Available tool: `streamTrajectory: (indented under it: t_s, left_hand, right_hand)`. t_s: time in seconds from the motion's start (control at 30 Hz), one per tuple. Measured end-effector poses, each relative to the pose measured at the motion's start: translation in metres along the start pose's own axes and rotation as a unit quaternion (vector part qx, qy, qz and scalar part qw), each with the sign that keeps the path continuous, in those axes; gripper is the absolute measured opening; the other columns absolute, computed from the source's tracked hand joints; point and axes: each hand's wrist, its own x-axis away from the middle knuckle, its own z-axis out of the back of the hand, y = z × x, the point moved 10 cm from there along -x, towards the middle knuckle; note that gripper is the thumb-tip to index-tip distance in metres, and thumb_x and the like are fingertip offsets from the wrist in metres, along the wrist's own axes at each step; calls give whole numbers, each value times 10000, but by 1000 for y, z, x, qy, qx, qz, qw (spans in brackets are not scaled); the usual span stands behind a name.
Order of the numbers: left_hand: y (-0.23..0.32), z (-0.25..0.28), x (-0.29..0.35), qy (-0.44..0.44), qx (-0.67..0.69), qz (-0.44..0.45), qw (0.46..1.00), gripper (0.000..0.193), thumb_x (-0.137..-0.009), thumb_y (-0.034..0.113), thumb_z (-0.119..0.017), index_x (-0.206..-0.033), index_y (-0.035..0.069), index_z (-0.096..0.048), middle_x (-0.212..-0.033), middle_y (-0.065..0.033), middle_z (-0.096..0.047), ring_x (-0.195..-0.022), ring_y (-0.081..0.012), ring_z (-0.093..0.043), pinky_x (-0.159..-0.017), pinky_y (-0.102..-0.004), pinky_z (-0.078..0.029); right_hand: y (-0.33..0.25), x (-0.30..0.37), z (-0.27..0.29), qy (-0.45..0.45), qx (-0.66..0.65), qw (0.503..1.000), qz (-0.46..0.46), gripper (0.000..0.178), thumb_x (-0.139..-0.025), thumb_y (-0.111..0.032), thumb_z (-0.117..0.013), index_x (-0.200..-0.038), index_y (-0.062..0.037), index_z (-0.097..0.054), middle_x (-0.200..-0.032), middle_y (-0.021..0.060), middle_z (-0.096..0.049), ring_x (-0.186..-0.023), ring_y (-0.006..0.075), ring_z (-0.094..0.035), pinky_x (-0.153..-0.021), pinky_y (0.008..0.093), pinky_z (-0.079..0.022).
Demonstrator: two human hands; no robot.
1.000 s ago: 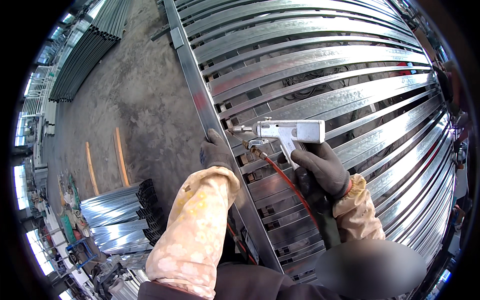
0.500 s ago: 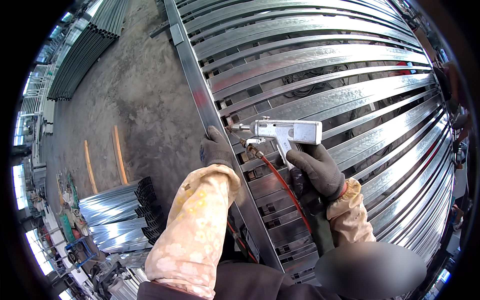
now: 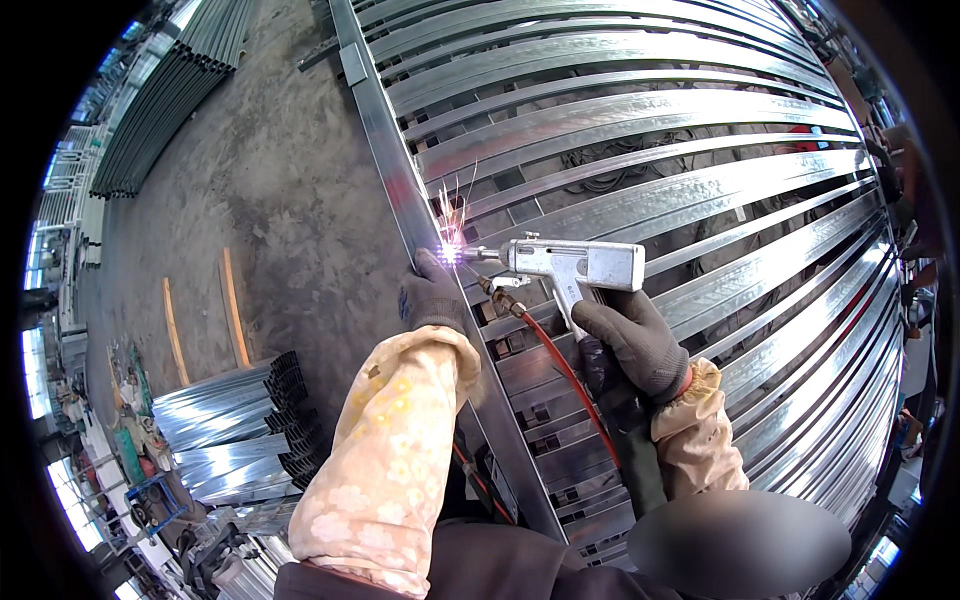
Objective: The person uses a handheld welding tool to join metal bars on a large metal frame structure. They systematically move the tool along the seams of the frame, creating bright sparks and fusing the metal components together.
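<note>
My right hand [image 3: 640, 342], in a dark grey glove, is wrapped round the grip of a silver handheld welding gun [image 3: 580, 264]. The nozzle points left and meets the inner edge of a long square steel tube [image 3: 388, 170]. Bright violet-white light and orange sparks [image 3: 452, 240] burst from that spot. My left hand [image 3: 433, 295], gloved too, grips the same tube just beside the sparks; its fingers are partly hidden by the tube. A red hose [image 3: 568, 365] with a brass fitting [image 3: 503, 298] hangs below the gun.
Several parallel galvanized bars [image 3: 640, 110] run right from the tube, with gaps between them. Cables [image 3: 600, 180] lie beneath. Steel tube stacks [image 3: 170, 115] and cut lengths [image 3: 225, 430] rest on the left floor, near two wooden strips [image 3: 235, 310]. A blurred oval covers the lower right.
Light and sparks have appeared at the nozzle tip, where there were none. The gun's front end has shifted very slightly; both hands stay nearly in place.
</note>
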Motion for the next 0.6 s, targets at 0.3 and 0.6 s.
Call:
streamTrajectory:
  t_s: [0.3, 0.6]
  left_hand:
    - [1, 0, -1, 8, -1, -9, 1000, 697, -1066, 548, -395, -1247, -78, -642, -1186, -322, -702, -1145, -503, -655, -982, -536, -511]
    - [-2, -3, -5, 22, 14, -23, 999, 692, -1063, 548, -382, -1211, -56, -684, -1185, -316, -705, -1140, -504, -653, -971, -536, -511]
  right_hand:
    - [3, 4, -1, 4, -8, 1000, -27, 483, -1010, -245, -722, -1364, 49, -572, -1187, 75, -673, -1007, 104, -615, -873, 274, -514]
    - [4, 7, -1, -4, -15, 1000, -11, 486, -999, -218, -728, -1370, 51, -566, -1207, 76, -669, -1038, 116, -619, -914, 285, -516]
